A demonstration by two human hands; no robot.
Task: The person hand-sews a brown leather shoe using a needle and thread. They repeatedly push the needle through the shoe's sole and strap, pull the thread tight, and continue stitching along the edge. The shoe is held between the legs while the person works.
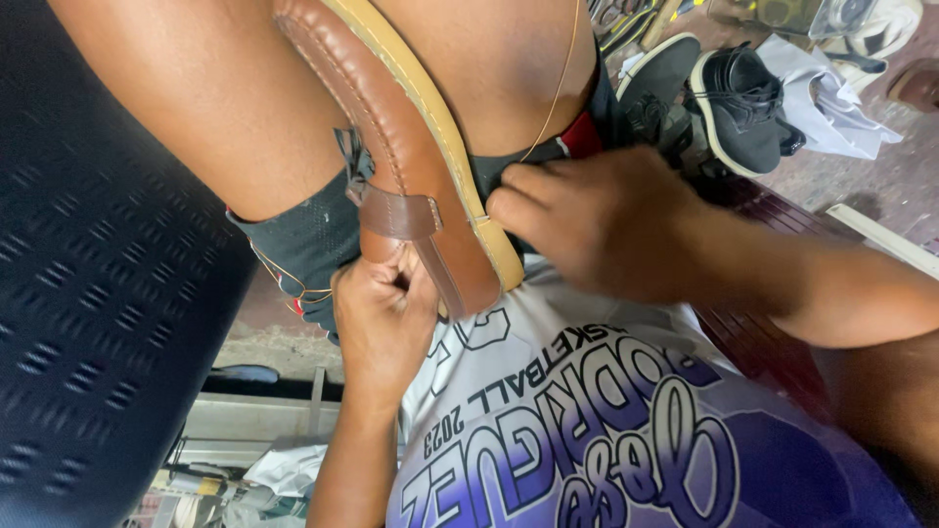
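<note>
Brown leather shoe with tan sole, clamped between the knees. Left hand is closed on its heel strap; right hand pinches a taut thread at the sole edge. Stitching appears unfinished.

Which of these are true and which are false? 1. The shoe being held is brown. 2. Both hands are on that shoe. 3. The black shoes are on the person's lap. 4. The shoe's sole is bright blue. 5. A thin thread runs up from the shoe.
1. True: the brown leather shoe sits clamped between the knees.
2. True: the left hand grips its end, and the right hand presses its tan sole.
3. False: the black shoes lie off to the side on the floor.
4. False: the sole is tan.
5. True: a yellow thread runs upward.
</note>
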